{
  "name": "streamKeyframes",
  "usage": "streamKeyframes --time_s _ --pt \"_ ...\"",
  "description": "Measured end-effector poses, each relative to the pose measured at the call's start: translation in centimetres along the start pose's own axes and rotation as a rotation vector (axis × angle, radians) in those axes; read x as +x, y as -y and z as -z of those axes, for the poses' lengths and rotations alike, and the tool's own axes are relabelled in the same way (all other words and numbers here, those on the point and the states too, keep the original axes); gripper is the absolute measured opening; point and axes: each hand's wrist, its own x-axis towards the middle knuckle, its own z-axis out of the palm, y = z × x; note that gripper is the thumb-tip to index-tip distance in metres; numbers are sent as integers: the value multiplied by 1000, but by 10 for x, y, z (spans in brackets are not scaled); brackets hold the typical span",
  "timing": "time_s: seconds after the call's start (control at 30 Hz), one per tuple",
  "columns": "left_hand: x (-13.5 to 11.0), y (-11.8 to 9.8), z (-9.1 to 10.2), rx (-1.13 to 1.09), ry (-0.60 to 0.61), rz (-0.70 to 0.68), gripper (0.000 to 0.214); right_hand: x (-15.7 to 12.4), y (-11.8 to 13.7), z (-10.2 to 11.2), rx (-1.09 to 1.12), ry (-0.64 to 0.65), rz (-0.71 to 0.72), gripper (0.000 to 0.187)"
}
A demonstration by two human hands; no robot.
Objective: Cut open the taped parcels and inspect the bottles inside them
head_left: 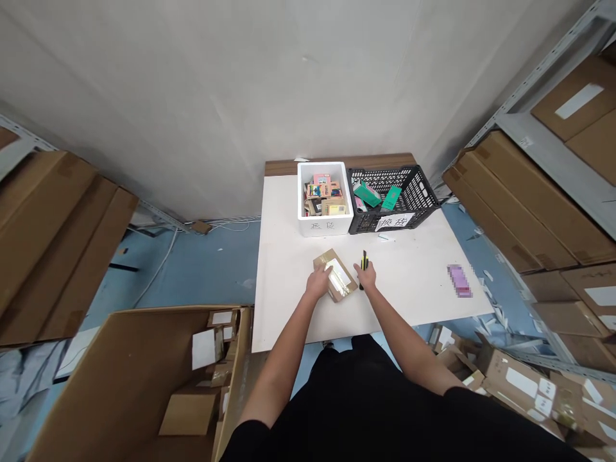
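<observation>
A small taped cardboard box (344, 287) with a white label lies on the white tabletop (283, 269). My left hand (318, 280) grips its left side, fingers over the top edge. In my right hand (367, 276) is a utility knife (364, 258), black and yellow, held just right of the box. Whether its blade is out I cannot tell. Behind the hands stands a white foam box (323, 224) filled with several small colourful packages. Touching it on the right, a black plastic crate (419, 192) holds green boxes (392, 197) and bears a handwritten label.
A large open carton (120, 359) with parcels inside stands left of the table. A pixelated purple item (459, 280) lies at the table's right. Cardboard boxes (517, 378) are piled on the floor at right, and shelves with big cartons (539, 199) flank both sides.
</observation>
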Motion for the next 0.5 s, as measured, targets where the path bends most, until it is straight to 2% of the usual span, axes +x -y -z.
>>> streamKeyframes --time_s 0.07,0.1,0.2,0.27,0.4,0.43,0.5 --pt "10 -2 -4 33 51 -91 84 -24 -30 6 -78 -32 -80 54" --pt "14 -3 -8 52 75 -116 89 -35 -43 6 -103 -8 -105 57" --pt "19 -5 -25 79 72 -85 96 -51 -58 -2 -142 99 -92 57" --pt "18 -10 -37 82 30 28 96 -46 -48 -9 -153 108 -84 55" --pt "10 -23 -52 121 19 287 88 -15 -5 -10 -186 52 -93 50" --pt "8 -26 -53 130 23 302 87 -8 3 -8 -174 48 -87 46" --pt "4 -26 -55 134 17 249 86 1 11 -3 -112 59 -74 36"
